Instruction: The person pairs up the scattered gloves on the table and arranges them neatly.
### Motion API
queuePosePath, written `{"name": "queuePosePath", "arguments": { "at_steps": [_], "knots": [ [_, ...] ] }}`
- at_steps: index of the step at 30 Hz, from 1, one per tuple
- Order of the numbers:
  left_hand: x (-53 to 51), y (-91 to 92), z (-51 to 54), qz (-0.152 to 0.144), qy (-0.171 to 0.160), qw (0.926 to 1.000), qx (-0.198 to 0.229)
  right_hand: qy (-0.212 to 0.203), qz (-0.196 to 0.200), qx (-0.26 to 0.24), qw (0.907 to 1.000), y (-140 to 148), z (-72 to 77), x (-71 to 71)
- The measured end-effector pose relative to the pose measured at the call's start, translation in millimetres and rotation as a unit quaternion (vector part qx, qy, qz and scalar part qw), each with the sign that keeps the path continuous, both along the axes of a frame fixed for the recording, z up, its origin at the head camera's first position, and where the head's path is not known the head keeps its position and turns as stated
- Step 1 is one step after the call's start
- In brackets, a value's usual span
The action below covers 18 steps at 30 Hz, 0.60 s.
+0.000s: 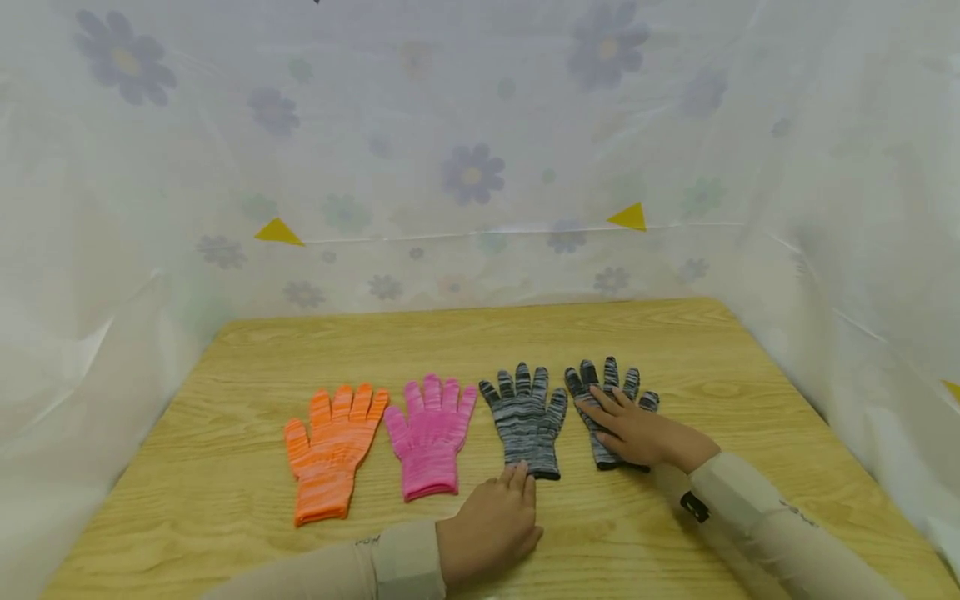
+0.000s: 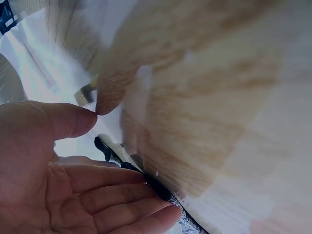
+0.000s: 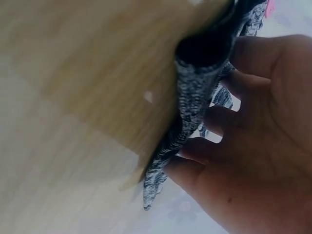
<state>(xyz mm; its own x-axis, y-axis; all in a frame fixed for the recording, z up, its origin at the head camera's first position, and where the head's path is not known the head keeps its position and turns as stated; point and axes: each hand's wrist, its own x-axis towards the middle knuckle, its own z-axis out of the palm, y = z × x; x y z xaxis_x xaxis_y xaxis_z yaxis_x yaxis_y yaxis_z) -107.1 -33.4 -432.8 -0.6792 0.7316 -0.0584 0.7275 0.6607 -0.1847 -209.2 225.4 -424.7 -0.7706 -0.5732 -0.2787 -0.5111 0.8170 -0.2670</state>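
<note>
Four knitted gloves would exceed my count, so several lie flat in a row, fingers pointing away: an orange glove (image 1: 327,454), a pink glove (image 1: 431,442), a grey-and-black glove (image 1: 527,421) and a second grey-and-black glove (image 1: 611,379) at the right. My left hand (image 1: 491,525) touches the cuff of the first grey glove with its fingertips, fingers fairly straight. Spread over the rightmost glove, my right hand (image 1: 637,429) rests on its palm area. In the right wrist view that glove's cuff (image 3: 190,92) gapes a little beneath the fingers.
The gloves lie on a wood-grain table (image 1: 225,500). A pale flower-patterned curtain (image 1: 472,100) hangs behind it and along both sides. Yellow triangles (image 1: 630,217) are stuck to the curtain. A small black item (image 1: 694,506) shows at the right sleeve.
</note>
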Motion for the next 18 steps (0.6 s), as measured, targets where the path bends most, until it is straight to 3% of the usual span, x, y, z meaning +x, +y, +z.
{"name": "queuePosePath", "arguments": {
  "at_steps": [7, 14, 18],
  "knots": [
    [0.0, -0.3, -0.6, -0.001, 0.009, 0.9999, 0.005, -0.007, -0.002, -0.013, 0.9999, -0.7, 2.7, -1.7],
    [0.2, -0.7, -0.2, -0.011, 0.027, 0.9996, 0.007, 0.104, 0.0, -0.042, 0.9937, 1.1, -0.1, -11.0],
    [-0.2, -0.6, -0.6, -0.01, 0.021, 0.9997, 0.004, 0.088, -0.003, -0.048, 0.995, 2.5, -0.9, -21.8]
  ]
}}
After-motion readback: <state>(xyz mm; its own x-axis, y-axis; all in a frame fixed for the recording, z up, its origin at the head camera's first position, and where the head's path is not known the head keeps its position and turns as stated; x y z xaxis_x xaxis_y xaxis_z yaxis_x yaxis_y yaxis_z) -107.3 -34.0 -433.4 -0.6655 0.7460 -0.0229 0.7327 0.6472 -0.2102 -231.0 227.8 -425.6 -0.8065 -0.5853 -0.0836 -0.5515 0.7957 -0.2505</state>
